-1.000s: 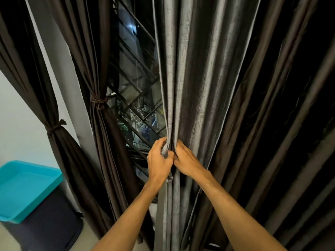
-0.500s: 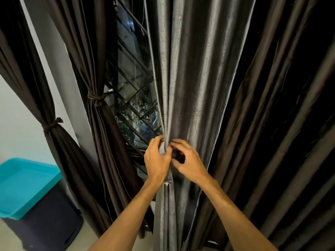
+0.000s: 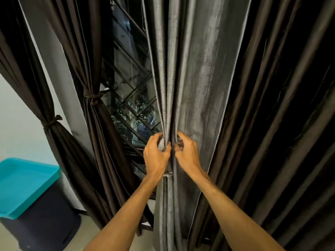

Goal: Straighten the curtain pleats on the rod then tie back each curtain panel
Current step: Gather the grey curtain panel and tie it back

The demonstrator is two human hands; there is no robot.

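Gripping the grey curtain panel (image 3: pixel 195 78) with both hands, just right of the window grille (image 3: pixel 130 98). Left hand (image 3: pixel 156 156): fist closed round the bunched leading edge. Right hand (image 3: pixel 186 154): just beside it, thumb and curled fingers pinching the next fold. Grey panel is gathered at the hands, no tie on it. Left of the grille: brown panel (image 3: pixel 97 134) cinched by its tie (image 3: pixel 91 96). Further left of the grille: second tied panel (image 3: pixel 54 142). Teal tray (image 3: pixel 23 183) sits far left, lower than the grille.

Teal tray (image 3: pixel 23 185) atop dark bin (image 3: pixel 45 225) btm-left; window grille (image 3: pixel 126 82) w/ foliage (image 3: pixel 140 110) behind.
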